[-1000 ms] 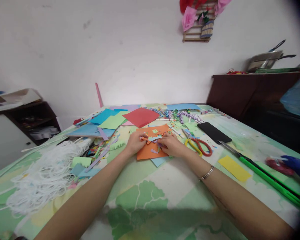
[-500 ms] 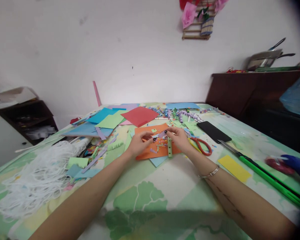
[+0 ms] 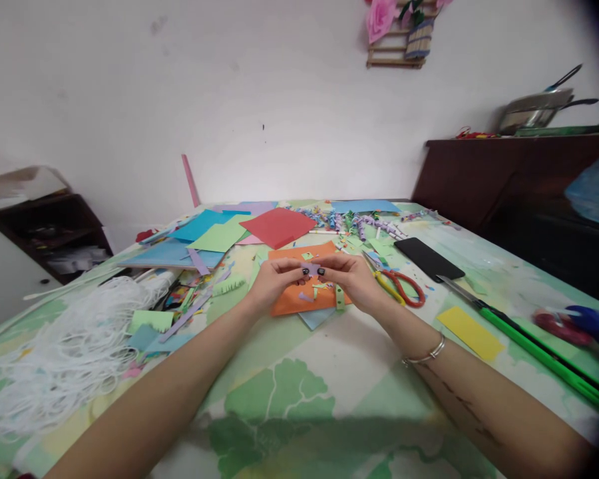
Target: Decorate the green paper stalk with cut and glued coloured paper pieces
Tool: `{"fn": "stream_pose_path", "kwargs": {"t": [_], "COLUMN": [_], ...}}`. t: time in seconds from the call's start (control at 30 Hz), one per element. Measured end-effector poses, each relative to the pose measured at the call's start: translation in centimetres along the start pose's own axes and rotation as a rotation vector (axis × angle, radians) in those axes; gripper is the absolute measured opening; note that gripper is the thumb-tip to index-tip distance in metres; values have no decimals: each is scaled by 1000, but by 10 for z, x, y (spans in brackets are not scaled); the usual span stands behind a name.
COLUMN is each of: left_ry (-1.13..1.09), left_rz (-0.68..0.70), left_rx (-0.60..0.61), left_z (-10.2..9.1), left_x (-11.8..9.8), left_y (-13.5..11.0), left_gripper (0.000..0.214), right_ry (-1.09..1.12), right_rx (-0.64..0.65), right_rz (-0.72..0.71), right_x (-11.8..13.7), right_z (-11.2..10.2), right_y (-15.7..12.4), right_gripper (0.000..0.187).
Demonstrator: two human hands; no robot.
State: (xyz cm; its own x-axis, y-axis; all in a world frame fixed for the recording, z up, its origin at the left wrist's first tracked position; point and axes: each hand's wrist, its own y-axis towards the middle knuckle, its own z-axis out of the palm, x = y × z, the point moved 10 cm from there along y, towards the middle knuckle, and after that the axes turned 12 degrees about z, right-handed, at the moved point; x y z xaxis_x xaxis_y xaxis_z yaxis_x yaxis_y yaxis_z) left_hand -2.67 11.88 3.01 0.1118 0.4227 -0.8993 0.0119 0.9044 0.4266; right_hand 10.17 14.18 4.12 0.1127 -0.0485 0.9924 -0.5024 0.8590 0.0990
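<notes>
My left hand [image 3: 274, 281] and my right hand [image 3: 352, 278] meet above an orange sheet of paper [image 3: 287, 303]. Between their fingertips is a small piece of purple paper [image 3: 310, 269], pinched from both sides. Small coloured paper scraps [image 3: 320, 291] lie on the orange sheet below. A green paper strip with holes [image 3: 339, 298] rests at its right edge, close to my right hand. Just right of that hand lie scissors with red and yellow handles [image 3: 404, 287]. Part of a light blue sheet [image 3: 317, 318] shows beneath the orange one.
White cord [image 3: 74, 352] is heaped at the left. Red [image 3: 278, 228], green and blue sheets lie at the back, beside curled paper strips [image 3: 362, 225]. To the right are a black phone [image 3: 428, 258], a yellow paper piece [image 3: 469, 332] and a green-handled cutter [image 3: 544, 356].
Both hands have come closer together over the orange sheet. The purple piece, earlier by my right fingers, is now pinched between both hands.
</notes>
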Motion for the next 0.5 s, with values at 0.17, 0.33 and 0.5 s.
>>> {"fn": "stream_pose_path", "kwargs": {"t": [0.17, 0.33, 0.5], "left_ry": [-45, -39, 59], "left_rz": [-38, -57, -5], "left_rx": [29, 20, 14], "left_z": [9, 8, 11], "left_x": [-5, -5, -14], "left_y": [-3, -5, -7], "left_gripper": [21, 22, 20], "right_ry": [126, 135, 75], "right_rx": [119, 218, 151], "right_rz": [32, 27, 8], "right_x": [0, 2, -3], "right_z": [5, 13, 12], "right_y": [0, -4, -1], "right_gripper": [27, 23, 21]}}
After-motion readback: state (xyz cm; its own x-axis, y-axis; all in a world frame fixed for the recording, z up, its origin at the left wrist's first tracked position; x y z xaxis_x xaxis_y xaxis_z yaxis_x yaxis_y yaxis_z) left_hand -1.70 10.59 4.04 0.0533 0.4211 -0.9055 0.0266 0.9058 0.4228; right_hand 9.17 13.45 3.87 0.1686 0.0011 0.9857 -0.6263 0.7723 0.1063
